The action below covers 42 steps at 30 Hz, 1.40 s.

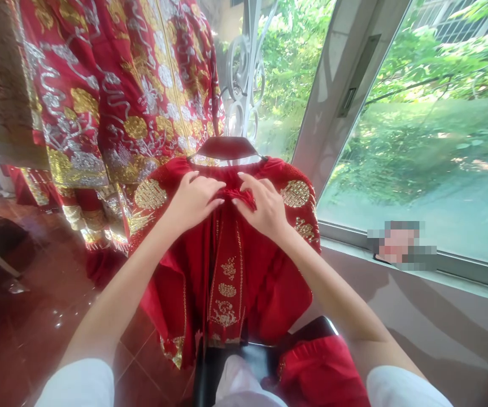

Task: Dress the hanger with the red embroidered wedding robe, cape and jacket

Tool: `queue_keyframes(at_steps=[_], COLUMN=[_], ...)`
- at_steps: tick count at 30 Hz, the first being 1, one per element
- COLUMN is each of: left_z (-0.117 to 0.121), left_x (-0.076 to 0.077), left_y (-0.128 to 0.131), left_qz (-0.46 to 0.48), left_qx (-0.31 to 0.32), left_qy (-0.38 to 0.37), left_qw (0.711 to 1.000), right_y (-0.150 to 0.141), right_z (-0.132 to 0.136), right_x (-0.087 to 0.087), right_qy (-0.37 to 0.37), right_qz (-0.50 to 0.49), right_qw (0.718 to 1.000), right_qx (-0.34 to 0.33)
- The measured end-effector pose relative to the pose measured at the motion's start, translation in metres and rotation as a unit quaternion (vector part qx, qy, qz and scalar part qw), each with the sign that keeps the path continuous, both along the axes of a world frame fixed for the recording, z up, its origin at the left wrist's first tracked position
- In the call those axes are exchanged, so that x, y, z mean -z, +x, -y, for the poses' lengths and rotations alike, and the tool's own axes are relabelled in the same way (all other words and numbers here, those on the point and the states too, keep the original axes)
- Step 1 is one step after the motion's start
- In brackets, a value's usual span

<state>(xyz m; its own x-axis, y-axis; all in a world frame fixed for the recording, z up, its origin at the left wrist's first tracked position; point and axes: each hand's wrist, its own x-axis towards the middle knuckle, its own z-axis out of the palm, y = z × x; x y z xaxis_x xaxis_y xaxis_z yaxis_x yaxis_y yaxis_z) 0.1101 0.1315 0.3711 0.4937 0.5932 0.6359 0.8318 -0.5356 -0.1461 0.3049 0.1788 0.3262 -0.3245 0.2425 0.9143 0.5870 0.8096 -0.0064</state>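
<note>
In front of me hangs a red embroidered garment (265,282) with round gold motifs on both sides. A narrow centre panel (228,271) carries gold beading. At its top middle, my left hand (197,195) has its fingers bent and closed on the red fabric. Across from it, my right hand (265,203) pinches the gathered cloth between thumb and fingers. Bunched folds of this cloth show between the two hands. Just beyond them, a dark red curved piece (227,148) stands above the garment's upper edge; my fingers partly hide that edge.
Red garments with gold and silver embroidery (138,85) hang at the left. A framed window (417,141) fills the right, above a sill (473,288) holding a blurred-out object. Below lie black seating (261,356), folded red cloth (320,367) and a tiled floor (57,333).
</note>
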Motion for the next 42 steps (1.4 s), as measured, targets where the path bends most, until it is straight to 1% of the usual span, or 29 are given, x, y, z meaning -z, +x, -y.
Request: queue_keyframes(at_steps=[2,5,9,11,13,15,17,20,22,23,25,27,29,30,31,32,34,35,37,39,40,41,42], left_z=[-0.008,-0.014,-0.015,-0.015,-0.015,-0.015,-0.014,-0.014,-0.013,-0.012,-0.008,-0.002,0.004,0.006,0.008,0.009,0.009,0.009,0.008,0.008,0.008,0.007,0.008], left_x=[0.002,0.005,0.005,0.006,0.006,0.006,0.006,0.005,0.006,0.007,0.011,0.016,0.02,0.022,0.023,0.023,0.023,0.022,0.021,0.019,0.018,0.018,0.019], left_y=[0.007,0.013,0.014,0.013,0.011,0.01,0.01,0.01,0.01,0.009,0.009,0.008,0.008,0.008,0.008,0.007,0.005,0.004,0.002,0.002,0.003,0.004,0.006], left_qz=[0.001,0.028,0.046,0.056,0.062,0.069,0.08,0.086,0.083,0.086,0.108,0.127,0.124,0.121,0.125,0.144,0.228,0.282,0.384,0.452,0.469,0.474,0.465], left_qx=[-0.019,-0.043,-0.045,-0.043,-0.041,-0.033,-0.025,-0.02,-0.012,-0.005,-0.001,-0.033,-0.087,-0.106,-0.111,-0.101,-0.046,-0.008,0.068,0.126,0.141,0.14,0.123], left_qy=[-0.021,-0.022,-0.019,-0.025,-0.031,-0.037,-0.045,-0.059,-0.06,-0.051,-0.002,0.06,0.094,0.095,0.089,0.078,0.036,0.003,-0.086,-0.157,-0.177,-0.181,-0.167], left_qw=[1.0,0.998,0.998,0.997,0.997,0.996,0.995,0.994,0.995,0.995,0.994,0.99,0.984,0.982,0.982,0.981,0.972,0.959,0.917,0.869,0.854,0.85,0.861], right_y=[-0.006,-0.012,-0.013,-0.012,-0.009,-0.006,-0.003,-0.001,0.0,0.0,0.0,-0.001,-0.003,-0.004,-0.005,-0.006,-0.006,-0.006,-0.004,-0.002,-0.002,-0.002,-0.003], right_z=[0.003,0.002,-0.003,-0.002,0.002,0.009,0.018,0.029,0.031,0.031,0.027,0.021,0.015,0.012,0.01,0.009,0.01,0.012,0.016,0.018,0.018,0.017,0.014], right_x=[0.003,0.003,0.001,0.002,0.005,0.012,0.023,0.041,0.048,0.05,0.05,0.048,0.047,0.047,0.047,0.047,0.045,0.042,0.034,0.022,0.016,0.011,0.006], right_qy=[0.01,0.012,0.063,0.1,0.139,0.171,0.177,0.159,0.137,0.123,0.086,0.052,0.021,0.005,-0.011,-0.028,-0.066,-0.088,-0.134,-0.193,-0.226,-0.261,-0.296], right_qz=[0.04,0.068,0.091,0.105,0.113,0.102,0.071,0.036,0.021,0.006,-0.044,-0.077,-0.066,-0.052,-0.042,-0.045,-0.088,-0.123,-0.203,-0.275,-0.303,-0.324,-0.34], right_qw=[0.999,0.995,0.99,0.986,0.982,0.98,0.981,0.986,0.99,0.992,0.995,0.996,0.997,0.998,0.998,0.997,0.994,0.988,0.966,0.926,0.899,0.869,0.838], right_qx=[0.027,0.065,0.092,0.084,0.056,0.016,-0.017,-0.036,-0.035,-0.035,-0.026,-0.002,0.034,0.046,0.051,0.048,0.015,-0.013,-0.084,-0.171,-0.22,-0.267,-0.308])
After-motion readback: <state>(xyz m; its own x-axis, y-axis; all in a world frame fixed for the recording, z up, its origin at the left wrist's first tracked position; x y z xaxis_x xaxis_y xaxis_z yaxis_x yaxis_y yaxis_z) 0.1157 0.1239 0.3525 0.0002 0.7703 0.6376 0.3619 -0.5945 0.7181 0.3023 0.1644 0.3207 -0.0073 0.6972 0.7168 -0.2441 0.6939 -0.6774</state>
